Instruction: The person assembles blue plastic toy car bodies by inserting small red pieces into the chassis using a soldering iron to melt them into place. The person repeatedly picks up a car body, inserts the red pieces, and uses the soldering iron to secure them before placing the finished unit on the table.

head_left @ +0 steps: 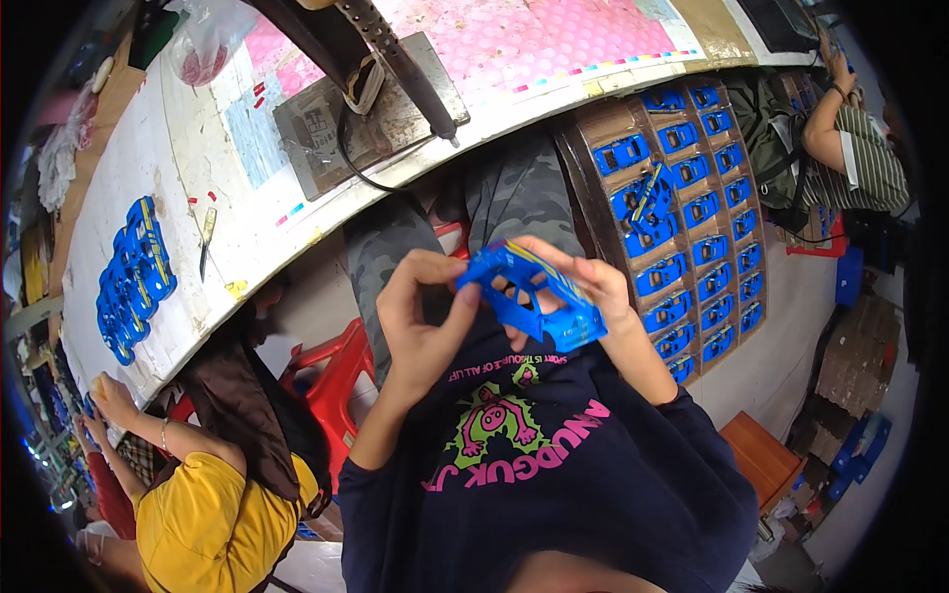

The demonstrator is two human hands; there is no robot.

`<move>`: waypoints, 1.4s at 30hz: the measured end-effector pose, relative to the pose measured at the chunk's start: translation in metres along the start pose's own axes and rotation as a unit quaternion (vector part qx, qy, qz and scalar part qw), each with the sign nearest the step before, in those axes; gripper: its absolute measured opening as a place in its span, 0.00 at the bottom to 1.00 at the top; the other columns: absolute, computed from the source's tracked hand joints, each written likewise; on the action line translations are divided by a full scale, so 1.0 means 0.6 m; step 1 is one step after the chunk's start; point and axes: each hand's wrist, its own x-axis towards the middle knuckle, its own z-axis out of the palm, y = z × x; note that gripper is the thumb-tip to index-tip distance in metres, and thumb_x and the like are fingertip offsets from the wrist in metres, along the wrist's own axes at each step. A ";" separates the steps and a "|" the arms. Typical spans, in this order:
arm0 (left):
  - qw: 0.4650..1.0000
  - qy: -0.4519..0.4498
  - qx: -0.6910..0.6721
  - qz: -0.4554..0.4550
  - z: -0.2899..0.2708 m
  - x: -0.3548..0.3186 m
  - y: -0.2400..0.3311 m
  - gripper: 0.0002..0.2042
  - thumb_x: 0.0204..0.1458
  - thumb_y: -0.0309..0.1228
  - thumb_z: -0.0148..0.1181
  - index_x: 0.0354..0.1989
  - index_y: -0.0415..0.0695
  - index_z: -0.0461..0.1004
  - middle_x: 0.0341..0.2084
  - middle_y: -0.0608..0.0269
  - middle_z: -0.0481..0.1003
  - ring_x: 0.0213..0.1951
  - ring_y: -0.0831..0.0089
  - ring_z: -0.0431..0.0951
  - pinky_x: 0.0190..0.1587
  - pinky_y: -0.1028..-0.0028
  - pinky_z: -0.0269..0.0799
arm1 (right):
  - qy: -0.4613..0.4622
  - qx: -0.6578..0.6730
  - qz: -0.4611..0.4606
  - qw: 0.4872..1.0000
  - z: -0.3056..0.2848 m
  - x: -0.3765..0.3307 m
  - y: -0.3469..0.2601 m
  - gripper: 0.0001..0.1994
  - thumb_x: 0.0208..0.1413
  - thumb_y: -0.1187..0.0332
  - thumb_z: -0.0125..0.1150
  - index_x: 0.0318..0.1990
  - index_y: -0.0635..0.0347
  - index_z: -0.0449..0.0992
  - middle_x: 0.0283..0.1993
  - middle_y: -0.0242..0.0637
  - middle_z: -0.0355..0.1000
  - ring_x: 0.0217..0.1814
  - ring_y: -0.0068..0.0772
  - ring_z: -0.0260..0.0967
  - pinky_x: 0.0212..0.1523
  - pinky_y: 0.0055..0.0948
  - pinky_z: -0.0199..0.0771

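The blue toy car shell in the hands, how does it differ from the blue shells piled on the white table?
The held car shell is single, tilted and gripped by the left hand and right hand. The piled shells are many, overlapping, and lie untouched on the table. Both look the same blue with yellow striping.

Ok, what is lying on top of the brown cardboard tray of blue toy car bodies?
On the brown cardboard tray, one loose blue toy car body lies tilted across the neat rows. The slots beneath it are covered.
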 end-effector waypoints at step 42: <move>0.986 0.032 -0.129 -0.099 0.035 0.086 0.020 0.29 0.52 0.46 0.30 0.52 0.32 0.58 0.18 0.68 0.56 0.24 0.79 0.56 0.29 0.80 0.49 | 0.239 -0.534 -0.361 0.726 0.109 0.080 -0.067 0.29 0.32 0.79 0.63 0.48 0.61 0.64 0.44 0.37 0.60 0.44 0.25 0.61 0.42 0.22 0.63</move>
